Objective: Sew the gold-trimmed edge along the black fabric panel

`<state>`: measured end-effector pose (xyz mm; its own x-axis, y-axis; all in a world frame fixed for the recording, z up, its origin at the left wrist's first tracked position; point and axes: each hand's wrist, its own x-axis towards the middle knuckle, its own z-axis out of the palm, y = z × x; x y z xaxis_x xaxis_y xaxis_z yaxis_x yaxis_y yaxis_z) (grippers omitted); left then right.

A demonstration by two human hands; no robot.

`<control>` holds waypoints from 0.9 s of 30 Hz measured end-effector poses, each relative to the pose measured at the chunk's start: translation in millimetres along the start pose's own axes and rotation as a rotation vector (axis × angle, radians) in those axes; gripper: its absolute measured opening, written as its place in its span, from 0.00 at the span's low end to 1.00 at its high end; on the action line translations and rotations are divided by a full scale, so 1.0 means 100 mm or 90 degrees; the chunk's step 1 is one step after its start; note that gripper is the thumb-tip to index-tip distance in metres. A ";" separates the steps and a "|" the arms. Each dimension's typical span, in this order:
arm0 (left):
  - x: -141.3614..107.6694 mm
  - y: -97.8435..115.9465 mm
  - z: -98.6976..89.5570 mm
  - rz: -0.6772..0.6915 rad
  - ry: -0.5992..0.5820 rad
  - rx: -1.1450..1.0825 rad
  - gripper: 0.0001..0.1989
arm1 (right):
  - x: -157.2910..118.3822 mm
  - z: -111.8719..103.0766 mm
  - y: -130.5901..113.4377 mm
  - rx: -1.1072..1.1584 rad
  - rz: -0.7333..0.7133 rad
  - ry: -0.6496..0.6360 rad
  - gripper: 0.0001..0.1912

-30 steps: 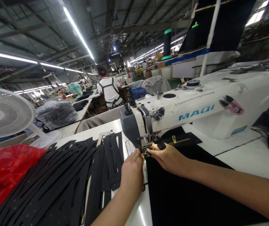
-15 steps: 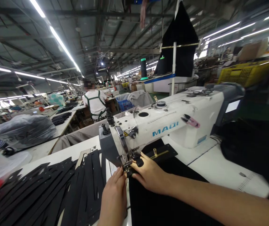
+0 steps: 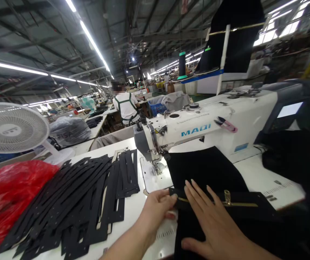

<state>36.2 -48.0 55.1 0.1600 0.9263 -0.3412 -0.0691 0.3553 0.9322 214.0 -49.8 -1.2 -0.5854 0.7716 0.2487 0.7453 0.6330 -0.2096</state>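
Observation:
A black fabric piece (image 3: 206,166) lies on the white sewing table, with a black strip (image 3: 252,198) across it that carries a gold zipper and a gold pull (image 3: 227,197). My left hand (image 3: 156,211) pinches the left end of this strip between thumb and fingers. Flat on the strip and fabric rests my right hand (image 3: 211,220), fingers spread, left of the zipper pull. Beyond my hands stands the white sewing machine (image 3: 195,126); its needle area (image 3: 158,167) is apart from the fabric and both hands.
Many black cut strips (image 3: 76,202) cover the table's left side. Farther left are a red plastic bag (image 3: 16,195) and a white fan (image 3: 14,128). Pink-handled snips (image 3: 227,124) sit on the machine arm. A person in a white shirt (image 3: 126,104) sits ahead, back turned.
Both hands and the zipper strip have come away from the needle, toward me and rightward. My right hand has flattened with fingers spread. The view has turned left, showing the fan and red bag more fully.

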 end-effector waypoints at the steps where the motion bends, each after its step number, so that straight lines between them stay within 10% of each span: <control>1: -0.03 -0.04 0.05 0.023 0.011 0.078 0.12 | -0.08 -0.05 -0.03 -0.002 -0.018 0.012 0.50; 4: -0.20 -0.10 0.17 0.147 0.083 0.369 0.06 | -0.18 -0.36 -0.07 -0.008 -0.082 0.063 0.35; 8: -0.57 -0.06 0.36 0.621 0.035 0.677 0.08 | -0.11 -0.89 -0.08 0.036 -0.277 0.024 0.27; 11: -0.80 -0.03 0.39 0.866 0.057 0.773 0.08 | -0.07 -1.01 -0.17 0.062 -0.376 0.068 0.01; 16: -1.04 -0.14 0.21 0.801 0.136 0.773 0.12 | -0.33 -0.83 -0.34 -0.055 -0.463 0.421 0.21; 27: -1.20 -0.41 0.19 0.975 0.302 0.844 0.13 | -0.64 -0.59 -0.23 -0.010 -0.488 0.417 0.21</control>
<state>38.4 -176.1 59.8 0.4505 0.3505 0.8211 0.7538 -0.6421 -0.1395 252.8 -117.3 44.0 -0.6208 -0.0326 0.7833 0.2483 0.9395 0.2359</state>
